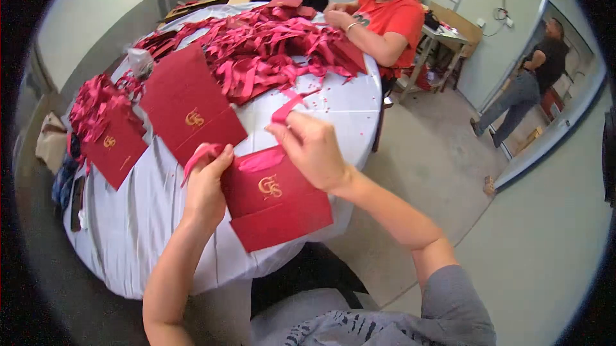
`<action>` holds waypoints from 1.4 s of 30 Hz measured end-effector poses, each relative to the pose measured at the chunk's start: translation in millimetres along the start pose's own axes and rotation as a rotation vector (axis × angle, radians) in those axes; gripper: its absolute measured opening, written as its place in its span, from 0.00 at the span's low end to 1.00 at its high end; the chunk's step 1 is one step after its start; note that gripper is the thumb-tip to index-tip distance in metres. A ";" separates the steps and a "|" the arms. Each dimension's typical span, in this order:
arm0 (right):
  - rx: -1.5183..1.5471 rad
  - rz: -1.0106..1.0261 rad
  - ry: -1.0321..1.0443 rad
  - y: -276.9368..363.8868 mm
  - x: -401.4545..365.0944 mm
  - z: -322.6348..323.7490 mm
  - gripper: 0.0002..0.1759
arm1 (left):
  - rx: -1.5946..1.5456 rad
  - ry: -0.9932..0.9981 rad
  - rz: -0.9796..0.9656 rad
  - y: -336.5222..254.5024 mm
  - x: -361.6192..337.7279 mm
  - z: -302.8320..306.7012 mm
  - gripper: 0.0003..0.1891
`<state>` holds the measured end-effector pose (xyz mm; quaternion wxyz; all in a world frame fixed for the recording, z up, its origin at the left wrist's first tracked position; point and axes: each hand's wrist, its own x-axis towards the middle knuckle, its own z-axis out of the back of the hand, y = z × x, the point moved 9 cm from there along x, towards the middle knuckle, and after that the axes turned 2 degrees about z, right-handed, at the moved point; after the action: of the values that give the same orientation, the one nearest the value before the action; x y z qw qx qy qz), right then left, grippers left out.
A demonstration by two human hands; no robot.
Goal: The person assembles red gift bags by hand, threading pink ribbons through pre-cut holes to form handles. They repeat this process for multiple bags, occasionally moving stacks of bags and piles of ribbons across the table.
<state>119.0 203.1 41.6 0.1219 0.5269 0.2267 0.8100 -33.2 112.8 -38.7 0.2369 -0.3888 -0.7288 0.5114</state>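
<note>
The left hand [206, 182] grips a flat red card folder [280, 221] with gold lettering, a pink ribbon [260, 161] lying across its top; the right hand [314, 150], above its right edge, pinches a satiny ribbon end [289, 108]. Beyond both hands, a tangled ribbon heap [256, 47] covers part of the wrinkled white-clothed desk [173, 217]; right of them lies grey floor [410, 153].
</note>
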 end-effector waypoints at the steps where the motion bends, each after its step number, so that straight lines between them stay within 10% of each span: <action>1: 0.020 -0.003 -0.023 -1.7 -0.7 -0.7 0.11 | -0.022 -0.006 0.030 1.4 0.7 2.3 0.04; 11: 0.036 -0.198 -0.154 -22.6 27.5 58.9 0.13 | 0.123 0.284 0.283 5.6 -0.3 -3.4 0.19; 16: -0.076 -0.025 -0.336 29.1 42.6 94.1 0.10 | 0.552 0.215 -0.429 -62.2 -41.6 -48.3 0.17; 19: 0.070 -0.002 -0.244 45.1 31.6 53.2 0.06 | 0.768 0.438 -0.485 -52.4 -72.0 -91.1 0.54; 22: 0.194 -0.080 -0.145 52.9 27.5 28.8 0.07 | 0.755 0.425 -0.421 -32.7 -78.3 -89.4 0.63; 33: 0.307 0.064 0.432 73.6 38.9 -66.0 0.14 | 0.129 0.090 -0.163 -22.2 -46.6 -8.5 0.31; 35: 0.338 0.326 0.197 66.3 41.5 -41.5 0.12 | -0.049 0.163 0.038 -8.4 -36.2 4.1 0.27; 38: 0.047 0.313 0.123 25.6 41.0 -24.0 0.11 | -0.059 0.139 0.083 -15.3 -33.6 5.3 0.24; 42: 0.270 -0.022 0.549 -6.6 19.1 -38.8 0.14 | -0.020 0.086 0.035 -27.8 -29.5 11.4 0.27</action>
<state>75.5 207.9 40.3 -0.0064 0.2972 0.3626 0.8833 -33.4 77.6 -15.5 0.2552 -0.4256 -0.7161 0.4909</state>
